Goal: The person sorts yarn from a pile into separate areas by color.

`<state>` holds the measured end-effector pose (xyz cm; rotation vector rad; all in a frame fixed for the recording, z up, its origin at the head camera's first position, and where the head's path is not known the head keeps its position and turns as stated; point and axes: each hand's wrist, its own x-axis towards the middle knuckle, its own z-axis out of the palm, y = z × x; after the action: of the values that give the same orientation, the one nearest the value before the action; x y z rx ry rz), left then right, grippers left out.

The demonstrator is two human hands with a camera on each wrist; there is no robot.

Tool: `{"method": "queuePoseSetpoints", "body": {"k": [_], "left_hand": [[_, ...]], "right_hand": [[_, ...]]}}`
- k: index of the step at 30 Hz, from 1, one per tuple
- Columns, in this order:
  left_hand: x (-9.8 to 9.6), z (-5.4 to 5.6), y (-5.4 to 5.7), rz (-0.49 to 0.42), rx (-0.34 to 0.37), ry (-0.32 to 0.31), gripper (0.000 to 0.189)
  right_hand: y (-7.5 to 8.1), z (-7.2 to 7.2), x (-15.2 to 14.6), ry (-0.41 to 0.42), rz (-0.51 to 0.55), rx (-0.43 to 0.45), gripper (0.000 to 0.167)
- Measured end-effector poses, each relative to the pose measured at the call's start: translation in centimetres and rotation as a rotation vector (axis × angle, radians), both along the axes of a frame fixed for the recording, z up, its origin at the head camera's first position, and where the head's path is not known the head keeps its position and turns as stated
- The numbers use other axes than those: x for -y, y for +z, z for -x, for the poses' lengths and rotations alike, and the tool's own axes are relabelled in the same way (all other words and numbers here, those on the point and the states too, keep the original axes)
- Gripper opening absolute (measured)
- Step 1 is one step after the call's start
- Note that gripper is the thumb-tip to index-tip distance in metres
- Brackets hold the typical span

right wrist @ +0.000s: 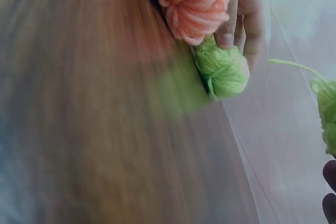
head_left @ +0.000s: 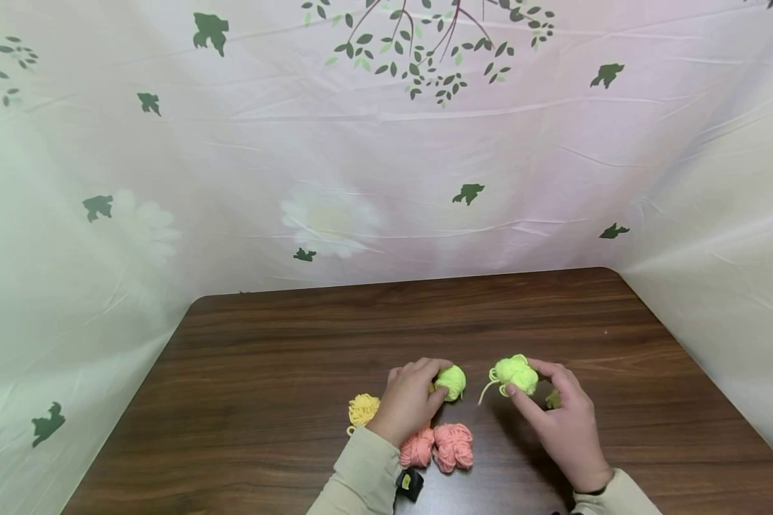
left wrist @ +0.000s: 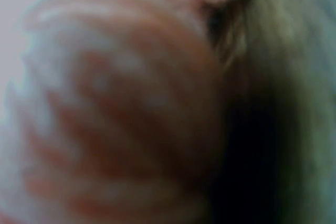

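My left hand [head_left: 407, 400] rests low over the table, thumb and fingers around a small light-green yarn ball [head_left: 451, 383]. The right wrist view also shows this green yarn ball [right wrist: 221, 72] on the tabletop, with left-hand fingertips at it. My right hand [head_left: 568, 425] pinches another light-green yarn ball [head_left: 517, 374] above the table, a loose strand hanging toward the left. Two coral-pink yarn balls, one of them [head_left: 454, 447] in full view, lie near the left wrist. A yellow yarn ball [head_left: 363, 410] sits left of that hand, partly covered.
The brown wooden table [head_left: 283, 357] has printed cloth [head_left: 386, 157] hanging behind it and at its sides. A small black object [head_left: 410, 484] lies beside the left sleeve. Something yellow-green [head_left: 553, 399] shows partly behind the right hand. The left wrist view is blurred by a close pink yarn ball [left wrist: 115, 103].
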<state>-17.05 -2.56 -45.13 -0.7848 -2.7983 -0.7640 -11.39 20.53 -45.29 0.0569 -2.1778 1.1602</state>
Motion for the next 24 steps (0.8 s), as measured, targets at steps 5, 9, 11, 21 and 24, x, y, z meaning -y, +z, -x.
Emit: {"method": "queuePoseSetpoints", "body": {"k": [5, 9, 11, 21, 24], "left_hand": [[0.0, 0.0, 0.0, 0.004, -0.003, 0.003, 0.036], [0.0, 0.0, 0.0, 0.005, 0.002, 0.003, 0.036], [0.0, 0.0, 0.0, 0.004, 0.005, 0.003, 0.036], [0.0, 0.0, 0.1, 0.000, 0.017, 0.003, 0.037], [0.0, -0.1, 0.2, 0.002, 0.022, 0.004, 0.037]], "right_hand": [[0.2, 0.0, -0.4, -0.038, 0.002, 0.013, 0.048], [0.2, 0.1, -0.7, -0.049, 0.016, -0.002, 0.048], [0.2, 0.1, -0.8, -0.056, 0.021, -0.007, 0.048], [0.3, 0.3, -1.5, -0.088, 0.044, -0.026, 0.048], [0.4, 0.3, -1.8, -0.103, 0.066, -0.027, 0.047]]}}
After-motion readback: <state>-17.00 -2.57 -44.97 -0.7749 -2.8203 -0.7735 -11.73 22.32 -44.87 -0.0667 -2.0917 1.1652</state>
